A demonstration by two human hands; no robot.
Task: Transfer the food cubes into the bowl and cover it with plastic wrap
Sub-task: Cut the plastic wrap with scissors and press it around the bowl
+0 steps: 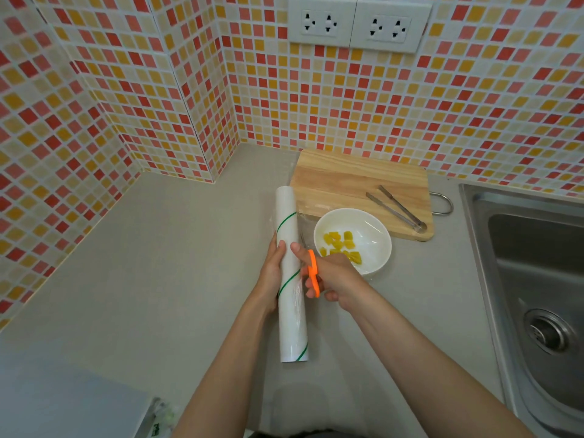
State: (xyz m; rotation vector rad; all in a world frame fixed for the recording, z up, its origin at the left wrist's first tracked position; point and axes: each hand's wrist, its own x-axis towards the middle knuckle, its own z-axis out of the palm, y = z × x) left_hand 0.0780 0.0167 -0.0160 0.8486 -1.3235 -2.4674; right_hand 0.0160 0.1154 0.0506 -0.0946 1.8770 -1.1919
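Note:
A white bowl (369, 226) holds several yellow food cubes (339, 245) and stands on the grey counter, just in front of a wooden cutting board (347, 178). A white roll of plastic wrap (289, 235) with green stripes lies lengthwise to the left of the bowl. A clear sheet of wrap stretches from the roll over the bowl. My left hand (271, 273) grips the roll from the left side. My right hand (335, 279) holds orange-handled scissors (313, 273) right next to the roll, between roll and bowl. The blades are hidden.
Metal tongs (398, 210) lie on the right part of the cutting board. A steel sink (537, 279) is set into the counter at the right. Tiled walls enclose the corner behind and to the left. A grey object (63, 399) sits at the bottom left.

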